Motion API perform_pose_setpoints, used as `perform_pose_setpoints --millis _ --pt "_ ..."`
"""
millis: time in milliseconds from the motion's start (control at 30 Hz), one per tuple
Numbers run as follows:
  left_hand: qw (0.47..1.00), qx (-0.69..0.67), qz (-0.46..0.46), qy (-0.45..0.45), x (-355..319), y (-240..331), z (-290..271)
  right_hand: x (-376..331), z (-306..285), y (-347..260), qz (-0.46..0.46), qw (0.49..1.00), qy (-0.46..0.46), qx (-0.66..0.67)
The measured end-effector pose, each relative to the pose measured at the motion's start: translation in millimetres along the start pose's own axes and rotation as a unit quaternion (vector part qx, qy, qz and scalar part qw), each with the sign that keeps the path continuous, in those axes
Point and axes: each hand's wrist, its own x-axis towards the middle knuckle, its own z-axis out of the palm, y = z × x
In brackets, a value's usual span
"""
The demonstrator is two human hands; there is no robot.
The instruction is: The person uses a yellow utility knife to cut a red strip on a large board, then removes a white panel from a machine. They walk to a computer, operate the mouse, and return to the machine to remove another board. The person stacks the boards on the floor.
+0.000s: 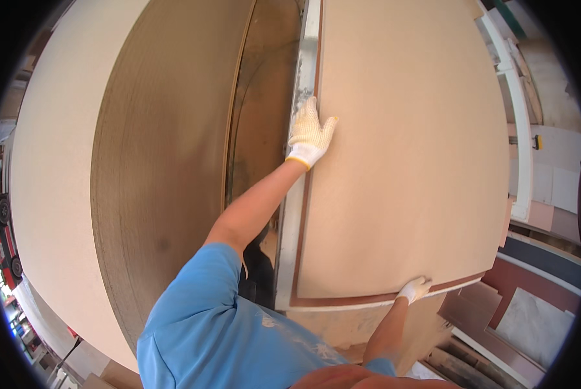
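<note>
A large beige board [407, 149] with a reddish-brown border lies on a pale metal frame or table [289, 249]. My left hand [311, 135], in a white knit glove with a yellow cuff, rests over the board's left edge. Its thumb is spread away from the index finger; the other fingers are partly hidden. At the near edge, toward the right corner, my right hand [415, 289] wears a white glove too. Those fingers are bent over the board's top, closed on its rim, and their undersides are hidden.
To the left stands a tall stack of brown sheets [167, 123] beneath a pale top sheet [50, 162], with a dark gap [264, 110] before the frame. A white frame bar [521, 155] runs at the far right. Loose panels [530, 324] lie lower right.
</note>
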Motion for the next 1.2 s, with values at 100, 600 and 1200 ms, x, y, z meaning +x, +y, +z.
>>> perform_pose_setpoints --millis 100,600,1200 --pt "0.996 0.063 0.003 -0.064 20 -11 25 -3 -5 -10 0.013 0.999 0.003 -0.045" --pt "0.993 0.079 0.038 -0.078 10 -22 28 -21 35 -210 -0.281 0.954 -0.065 -0.080" --pt "0.915 -0.126 -0.273 -0.267 389 -80 -22 40 189 -637 -0.382 0.912 -0.145 -0.048"
